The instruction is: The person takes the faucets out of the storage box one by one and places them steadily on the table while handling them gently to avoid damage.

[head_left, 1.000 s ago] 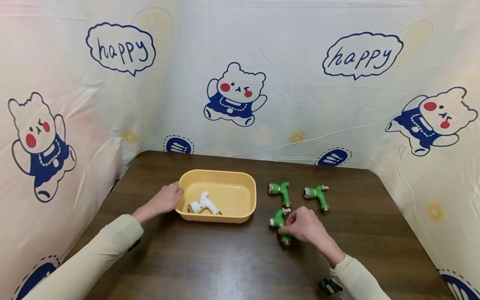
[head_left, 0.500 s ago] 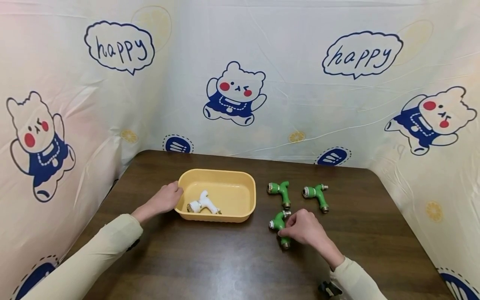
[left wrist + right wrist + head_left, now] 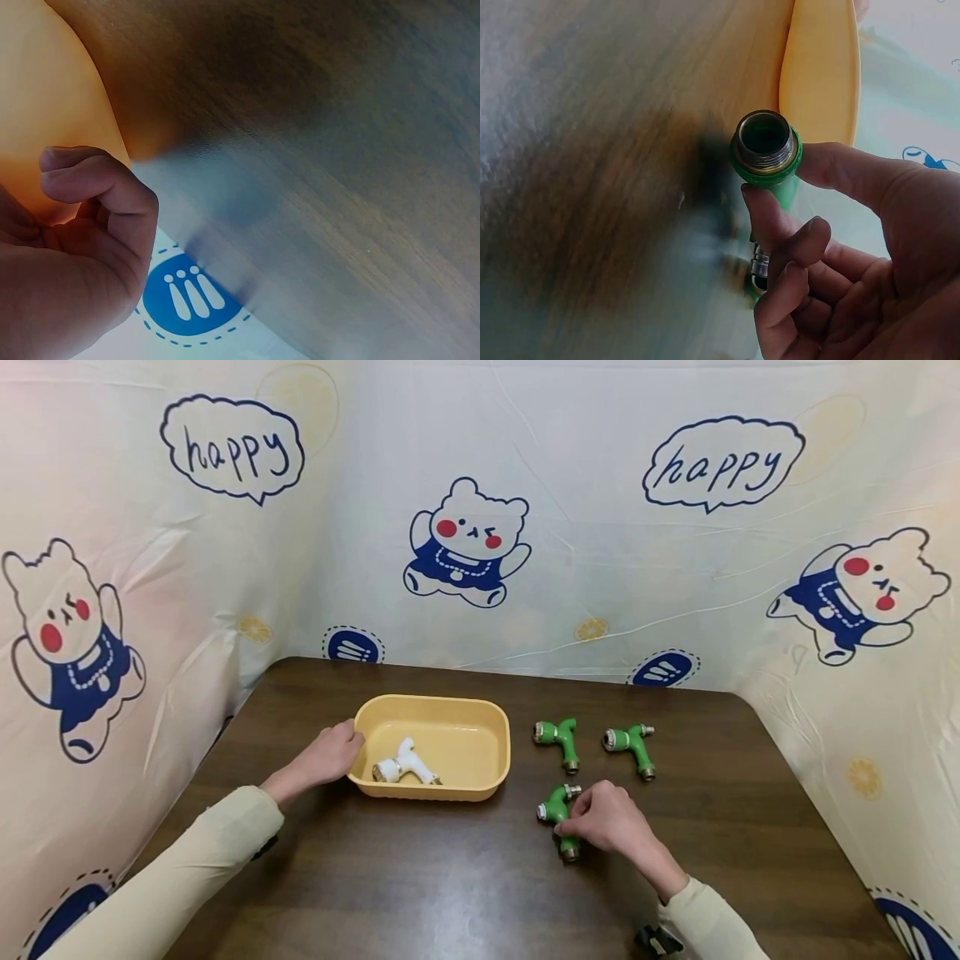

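The right hand (image 3: 611, 817) is pinching the near green tap (image 3: 557, 810) between thumb and fingers, covering part of its body; whether the tap is touching the table (image 3: 420, 881) is not clear. In the right wrist view its threaded open end is facing the camera, with the rest of the tap mostly hiding behind that end and the fingers, and a dark patch on the table is blurring beside it. The left hand (image 3: 326, 756) is gripping the left end of the yellow tray (image 3: 480, 747), its curled fingers partly hiding the rim; the left wrist view is cutting off most of the tray. Inside, toward the near left, a white tap (image 3: 408, 762) is lying with its lower edge partly hiding behind the near wall. To the right of the tray, beyond the right hand, a far-left green tap (image 3: 567, 747) and a far-right green tap (image 3: 637, 747) are lying apart on the table. At the near edge of view, a black object (image 3: 658, 941) is showing only partly beneath the right sleeve (image 3: 708, 920).
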Motion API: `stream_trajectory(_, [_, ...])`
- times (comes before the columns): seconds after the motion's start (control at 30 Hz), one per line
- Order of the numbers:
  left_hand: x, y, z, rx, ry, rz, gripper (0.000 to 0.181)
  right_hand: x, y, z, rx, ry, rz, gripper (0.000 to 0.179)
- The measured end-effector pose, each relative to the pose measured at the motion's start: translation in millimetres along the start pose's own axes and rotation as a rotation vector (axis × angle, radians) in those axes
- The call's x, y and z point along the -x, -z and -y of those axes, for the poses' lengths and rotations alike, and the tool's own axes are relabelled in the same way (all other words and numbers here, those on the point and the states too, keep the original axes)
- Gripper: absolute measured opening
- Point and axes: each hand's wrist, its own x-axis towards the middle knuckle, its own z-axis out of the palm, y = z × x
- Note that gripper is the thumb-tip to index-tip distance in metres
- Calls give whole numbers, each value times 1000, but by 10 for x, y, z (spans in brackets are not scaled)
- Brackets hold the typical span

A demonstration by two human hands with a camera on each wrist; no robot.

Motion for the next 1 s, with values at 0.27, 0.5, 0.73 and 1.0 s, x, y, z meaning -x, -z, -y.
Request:
stream_trajectory(0.27, [-56,7,89,15,-64,-8,46,36,-43,-18,-14,23,-4,35])
stream_trajectory(0.5, [20,16,-60,-10,-2,-4,43,48,-57,-21,-13,-1,-2,34])
stream_trajectory(0.73, [-4,-2,-14,-18,2,-12,43,50,-52,-29,-27,-7,2,36])
stream_trajectory(1.0, [-15,-14,11,-14,0,-9,43,60,-55,-41,-38,-1,-4,39])
